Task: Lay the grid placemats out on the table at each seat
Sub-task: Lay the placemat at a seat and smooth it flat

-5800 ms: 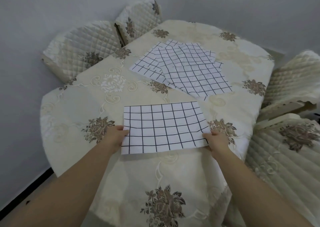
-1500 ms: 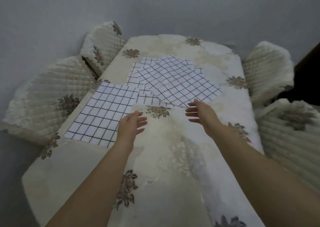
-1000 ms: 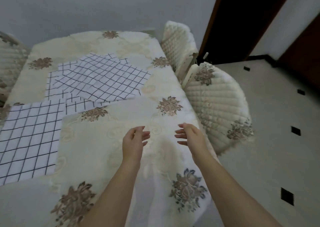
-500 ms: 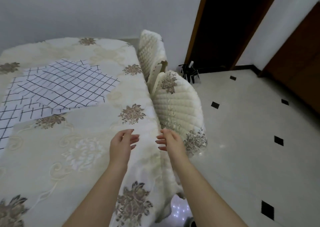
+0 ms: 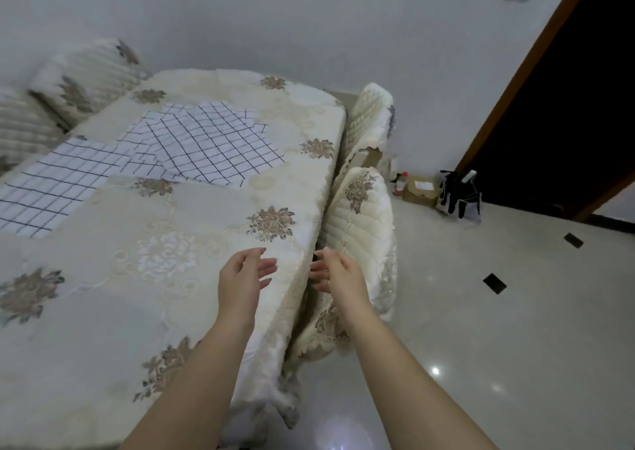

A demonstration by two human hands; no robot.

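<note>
- Grid placemats (image 5: 209, 143) — white sheets ruled with black lines — lay mostly in a loose overlapping pile toward the far end of the tabletop (image 5: 103, 329), slightly left of its middle.
- One single placemat (image 5: 51, 191) lay flat along the left edge, its far corner meeting the pile.
- A cream embroidered tablecloth (image 5: 275, 312) with brown flower motifs covered the tabletop and draped over its right edge.
- The left hand (image 5: 242, 277) hovered above the right edge near the near corner, its fingers loosely spread and holding nothing.
- The right hand (image 5: 338, 276) hung just past that edge, palm turned toward the left hand, fingers relaxed and empty — apart from every placemat.
- A near cream quilted chair (image 5: 364, 219) stood against the right edge below the right hand, with a far quilted chair (image 5: 369, 119) beyond it.
- Two more quilted chairs (image 5: 82, 68) stood by the far left corner.
- On the pale tiled floor (image 5: 481, 329), beside a dark doorway (image 5: 567, 105), sat a small cardboard box (image 5: 417, 190) and a black-and-white object (image 5: 458, 193) too blurred to identify.
</note>
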